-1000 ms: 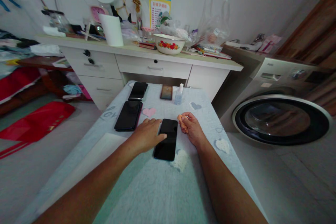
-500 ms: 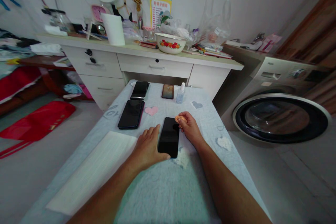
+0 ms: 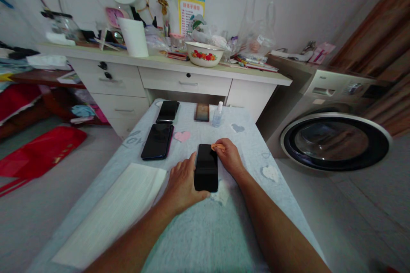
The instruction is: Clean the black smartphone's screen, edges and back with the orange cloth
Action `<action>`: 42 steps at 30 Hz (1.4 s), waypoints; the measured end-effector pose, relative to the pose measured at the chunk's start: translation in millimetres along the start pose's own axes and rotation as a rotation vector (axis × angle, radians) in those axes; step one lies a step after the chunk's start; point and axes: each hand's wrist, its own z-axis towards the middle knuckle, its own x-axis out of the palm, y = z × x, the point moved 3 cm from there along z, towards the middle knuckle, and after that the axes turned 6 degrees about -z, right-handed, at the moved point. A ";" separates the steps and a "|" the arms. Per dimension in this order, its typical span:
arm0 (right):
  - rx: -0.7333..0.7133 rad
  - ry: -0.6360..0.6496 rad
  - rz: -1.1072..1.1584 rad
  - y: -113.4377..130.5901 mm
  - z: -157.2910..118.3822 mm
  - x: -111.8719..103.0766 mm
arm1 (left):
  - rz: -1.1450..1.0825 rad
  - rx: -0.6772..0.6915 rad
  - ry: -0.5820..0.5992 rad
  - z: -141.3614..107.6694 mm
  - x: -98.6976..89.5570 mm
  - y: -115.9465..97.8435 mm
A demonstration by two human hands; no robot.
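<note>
A black phone [image 3: 206,170] lies flat on the cloth-covered table in front of me. My left hand [image 3: 184,181] rests along its left edge, the thumb at the bottom edge and the fingers against the side. Pinched in my right hand [image 3: 229,155] is a small orange cloth [image 3: 218,147], which touches the phone's upper right corner. Two more dark phones, a nearer one [image 3: 157,141] and a farther one [image 3: 168,111], lie to the left. Beyond my hands are a brown, patterned flat object [image 3: 201,112] and a clear spray bottle [image 3: 218,114], upright.
A long pale sheet [image 3: 112,213] lies on the table's left part. Behind the table stands a white desk [image 3: 185,81] with a flowered bowl [image 3: 204,54] and a white roll [image 3: 133,37]. To the right is a washing machine [image 3: 333,85].
The orange cloth in my right hand has moved slightly left along the phone's top right corner. My left hand stays at the phone's edge. The whole view has shifted a little.
</note>
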 end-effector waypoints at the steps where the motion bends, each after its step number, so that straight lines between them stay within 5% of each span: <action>1: -0.013 0.009 -0.005 -0.6 -0.1 0.7 | -0.003 -0.004 -0.002 -0.1 -0.2 -0.4; 19: -0.072 0.112 -0.105 4.1 0.2 2.6 | 0.073 0.015 -0.036 2.2 2.3 2.9; 42: -0.208 0.577 -0.173 52.5 -24.6 -21.6 | 0.072 0.037 0.004 1.0 -3.1 2.4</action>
